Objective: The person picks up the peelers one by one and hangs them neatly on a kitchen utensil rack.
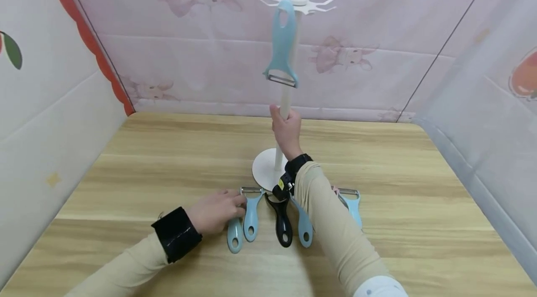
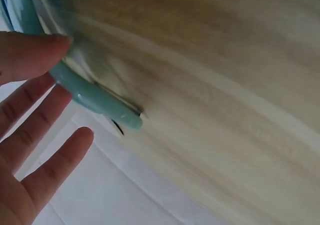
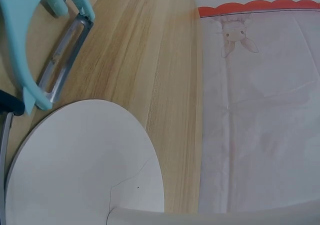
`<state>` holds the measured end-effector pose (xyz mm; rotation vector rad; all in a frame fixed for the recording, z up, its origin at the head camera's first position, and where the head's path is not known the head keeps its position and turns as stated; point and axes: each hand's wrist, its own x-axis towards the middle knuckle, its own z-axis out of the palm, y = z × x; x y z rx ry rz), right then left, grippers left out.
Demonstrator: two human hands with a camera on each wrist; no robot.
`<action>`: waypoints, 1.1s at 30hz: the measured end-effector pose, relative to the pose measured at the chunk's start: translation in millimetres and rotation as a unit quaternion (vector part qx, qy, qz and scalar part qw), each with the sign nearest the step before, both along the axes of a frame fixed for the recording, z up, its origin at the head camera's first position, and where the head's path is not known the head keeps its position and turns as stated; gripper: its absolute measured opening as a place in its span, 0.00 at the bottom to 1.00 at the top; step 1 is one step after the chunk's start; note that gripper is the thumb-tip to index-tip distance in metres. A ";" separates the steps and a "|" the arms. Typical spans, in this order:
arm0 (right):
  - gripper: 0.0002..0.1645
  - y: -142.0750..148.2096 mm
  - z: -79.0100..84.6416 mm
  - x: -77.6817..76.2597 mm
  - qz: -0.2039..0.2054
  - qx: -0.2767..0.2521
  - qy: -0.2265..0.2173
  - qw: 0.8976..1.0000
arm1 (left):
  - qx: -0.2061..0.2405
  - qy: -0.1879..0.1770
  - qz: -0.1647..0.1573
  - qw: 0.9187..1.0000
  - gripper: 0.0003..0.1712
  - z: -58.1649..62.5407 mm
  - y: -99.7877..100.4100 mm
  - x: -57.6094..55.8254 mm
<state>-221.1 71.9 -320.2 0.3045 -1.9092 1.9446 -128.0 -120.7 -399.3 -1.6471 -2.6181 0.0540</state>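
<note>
My right hand grips the white pole of a stand, whose round base rests on the table. One light blue peeler hangs from a hook at the stand's top. At the leftmost peeler on the table is my left hand. The left wrist view has its thumb and spread fingers on either side of that blue-green peeler, apart from each other; whether they touch it I cannot tell. Beside it lies another light blue peeler.
A black peeler, a blue peeler and one more blue peeler lie in front of the base, partly behind the right forearm. White hooks fan out at the stand's top. Printed cloth closes off the wooden table's back and sides.
</note>
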 end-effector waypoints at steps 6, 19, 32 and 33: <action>0.27 -0.6 -0.7 0.0 -0.001 0.002 0.003 1.000 | -0.008 0.017 -0.002 1.000 0.14 -2.6 -1.4 2.7; 0.26 -0.7 -0.7 -0.5 -0.009 0.011 0.000 1.000 | 0.018 -0.103 0.000 0.994 0.17 9.3 -3.5 4.7; 0.25 1.6 -21.2 -19.1 -0.018 0.011 0.008 1.000 | 0.219 -0.237 0.053 0.945 0.10 11.3 -15.3 -13.1; 0.25 1.0 -18.5 -16.2 -0.016 0.011 0.009 1.000 | 0.235 -0.246 0.063 0.938 0.10 11.8 -15.7 -13.2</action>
